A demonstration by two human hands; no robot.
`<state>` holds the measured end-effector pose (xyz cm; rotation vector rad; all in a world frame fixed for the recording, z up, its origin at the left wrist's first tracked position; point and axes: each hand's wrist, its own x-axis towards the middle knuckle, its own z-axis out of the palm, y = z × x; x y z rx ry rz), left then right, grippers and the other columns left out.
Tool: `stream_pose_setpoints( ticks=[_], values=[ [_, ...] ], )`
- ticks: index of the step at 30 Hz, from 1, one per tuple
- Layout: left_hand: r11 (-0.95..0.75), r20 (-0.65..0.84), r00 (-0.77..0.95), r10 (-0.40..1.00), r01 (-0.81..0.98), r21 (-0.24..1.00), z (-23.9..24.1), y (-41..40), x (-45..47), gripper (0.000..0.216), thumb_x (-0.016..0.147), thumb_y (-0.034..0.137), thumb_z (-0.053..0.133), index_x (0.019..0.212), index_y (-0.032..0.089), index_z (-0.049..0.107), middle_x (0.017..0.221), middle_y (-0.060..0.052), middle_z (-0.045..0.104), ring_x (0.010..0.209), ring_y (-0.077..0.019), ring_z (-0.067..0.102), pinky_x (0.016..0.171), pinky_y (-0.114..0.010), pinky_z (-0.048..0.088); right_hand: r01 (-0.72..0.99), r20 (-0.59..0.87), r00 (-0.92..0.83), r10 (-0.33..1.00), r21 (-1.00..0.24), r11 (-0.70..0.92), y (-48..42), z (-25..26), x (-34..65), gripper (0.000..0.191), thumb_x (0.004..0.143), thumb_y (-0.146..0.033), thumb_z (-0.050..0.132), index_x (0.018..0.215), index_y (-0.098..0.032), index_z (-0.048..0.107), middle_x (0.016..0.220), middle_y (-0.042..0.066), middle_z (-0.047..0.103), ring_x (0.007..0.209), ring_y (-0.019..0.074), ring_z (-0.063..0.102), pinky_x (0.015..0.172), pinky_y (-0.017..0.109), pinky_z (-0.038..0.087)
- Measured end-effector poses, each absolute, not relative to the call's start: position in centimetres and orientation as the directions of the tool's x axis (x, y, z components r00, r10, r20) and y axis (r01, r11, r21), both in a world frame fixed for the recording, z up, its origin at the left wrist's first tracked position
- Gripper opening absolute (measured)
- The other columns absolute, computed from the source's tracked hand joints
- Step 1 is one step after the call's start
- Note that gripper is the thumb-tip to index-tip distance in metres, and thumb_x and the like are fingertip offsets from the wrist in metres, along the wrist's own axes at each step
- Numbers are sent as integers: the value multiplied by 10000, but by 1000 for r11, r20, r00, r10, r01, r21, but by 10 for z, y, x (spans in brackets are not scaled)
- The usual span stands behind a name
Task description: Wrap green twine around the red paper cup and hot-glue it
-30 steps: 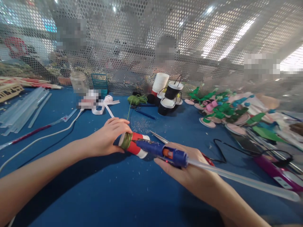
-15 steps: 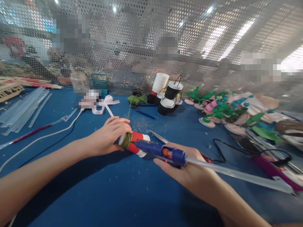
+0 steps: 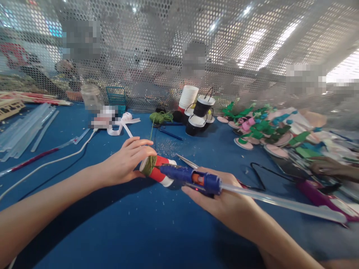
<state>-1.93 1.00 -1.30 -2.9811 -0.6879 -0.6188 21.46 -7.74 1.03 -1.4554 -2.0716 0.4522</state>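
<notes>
So the left hand (image 3: pixel 130 160) is just left of the cup (image 3: pixel 161 160), knuckles up, clamped on its end with the thumb low. Cup's tilted over, between both hands, green yarn (image 3: pixel 148 166) round that end. The right hand (image 3: pixel 224 196) is wrapped round a glue gun (image 3: pixel 179 173) right of the cup, nozzle at the yarn, can't tell if touching.
</notes>
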Motion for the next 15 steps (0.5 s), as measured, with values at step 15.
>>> stream_pose_setpoints(
  ticks=[15],
  values=[
    [-890,384,811,441,452,68,-13,10,-19,452,725,173,638,1122,175,422,1127,-115,584,1180,-264,439,989,-436,282,790,297,-251,921,-487,372,-82,11,212,172,743,-315,574,618,-222,501,549,-30,531,484,121,482,445,246,393]
  ],
)
